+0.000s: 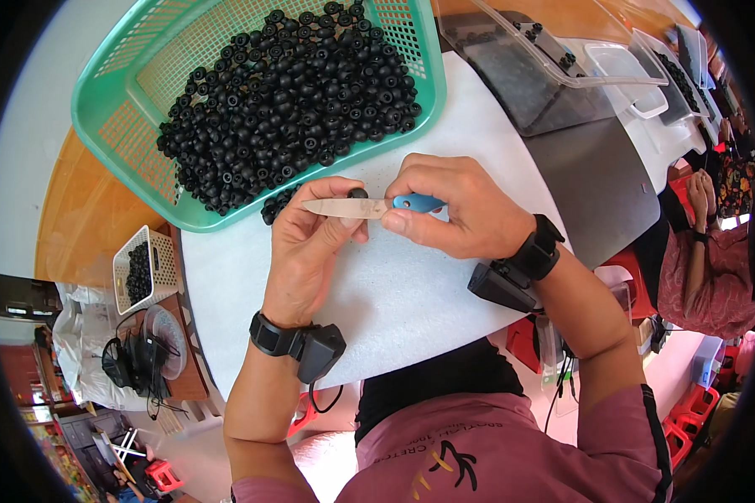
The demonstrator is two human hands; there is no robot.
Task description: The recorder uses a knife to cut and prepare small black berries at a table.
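Note:
My right hand grips a small knife by its blue handle, the blade pointing left. Between the fingertips of my left hand is a small round black part, right behind the blade. The blade crosses in front of the left fingers and partly hides the part, so I cannot tell whether it is cutting into it. Both hands are over a white padded sheet. Just beyond them stands a green plastic basket, heaped with many black parts of the same kind, several with a hole.
A few black parts lie against the basket's near side, by my left hand. A clear plastic box stands at the far right. At the left are a smaller white basket of black parts and dark cables. Another person sits at the right.

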